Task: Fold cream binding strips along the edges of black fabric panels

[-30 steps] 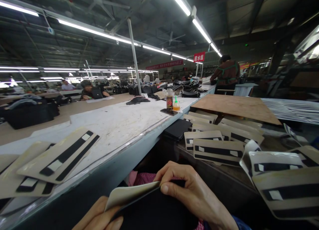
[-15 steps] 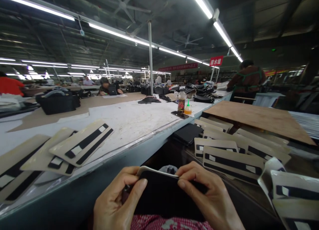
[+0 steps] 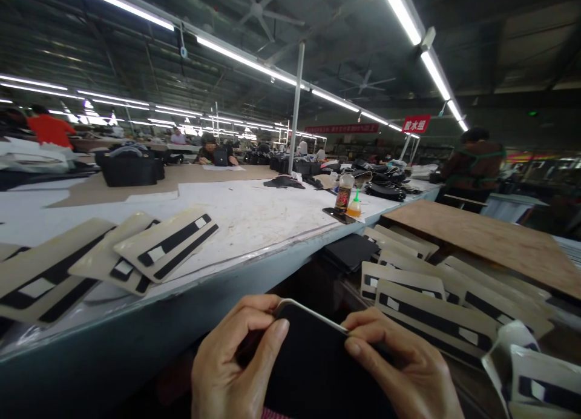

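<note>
Between my two hands is a black panel point(image 3: 318, 364) with a pale upper edge and a rounded corner, held close to my body. My left hand point(image 3: 240, 352) pinches it at that rounded corner, thumb on the black face and fingers behind. Farther along the same edge, my right hand point(image 3: 394, 358) grips it between thumb and fingers. The panel's lower part runs out of view. Beige panels point(image 3: 166, 243) with black strips and white patches lie overlapped on the table to the left. More beige panels of this kind point(image 3: 436, 310) are spread at the right.
A white-covered table point(image 3: 254, 213) stretches ahead, its edge running diagonally. On it stand a labelled bottle point(image 3: 344, 194), a green-tipped glue bottle point(image 3: 354, 204) and a phone point(image 3: 339, 215). Black sheets point(image 3: 349, 251) are stacked below the edge, near a brown board point(image 3: 481, 231). A co-worker point(image 3: 474, 161) stands at right.
The view has swung left, so the surroundings sit farther right. The held panel's top edge now slopes down to the right and looks straighter. Both hands keep their pinch.
</note>
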Demonstrator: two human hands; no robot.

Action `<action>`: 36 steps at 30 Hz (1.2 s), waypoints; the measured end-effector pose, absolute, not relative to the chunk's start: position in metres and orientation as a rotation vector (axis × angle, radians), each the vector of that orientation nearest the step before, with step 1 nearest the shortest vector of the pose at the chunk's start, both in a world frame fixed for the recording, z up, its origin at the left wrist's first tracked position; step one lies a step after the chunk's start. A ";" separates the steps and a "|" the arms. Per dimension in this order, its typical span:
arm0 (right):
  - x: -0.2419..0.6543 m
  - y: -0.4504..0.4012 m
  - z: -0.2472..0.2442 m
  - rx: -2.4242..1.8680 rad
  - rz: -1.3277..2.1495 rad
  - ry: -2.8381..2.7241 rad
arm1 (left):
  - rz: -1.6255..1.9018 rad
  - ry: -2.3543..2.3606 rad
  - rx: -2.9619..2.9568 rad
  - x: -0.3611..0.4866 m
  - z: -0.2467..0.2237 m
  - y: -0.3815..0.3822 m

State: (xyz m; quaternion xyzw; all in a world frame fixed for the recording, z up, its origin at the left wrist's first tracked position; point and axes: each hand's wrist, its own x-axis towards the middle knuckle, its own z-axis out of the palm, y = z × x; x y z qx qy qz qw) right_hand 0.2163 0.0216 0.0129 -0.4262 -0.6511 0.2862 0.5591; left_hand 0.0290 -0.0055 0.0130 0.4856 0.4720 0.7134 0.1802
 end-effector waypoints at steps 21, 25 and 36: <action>0.214 0.018 0.018 -1.090 0.658 -1.491 | 1.919 1.219 1.307 0.023 0.013 -0.004; 0.214 0.019 0.018 -1.069 0.637 -1.514 | 1.915 1.214 1.328 0.023 0.013 -0.003; 0.220 0.019 0.016 -1.014 0.583 -1.598 | 1.874 1.226 1.319 0.022 0.011 0.000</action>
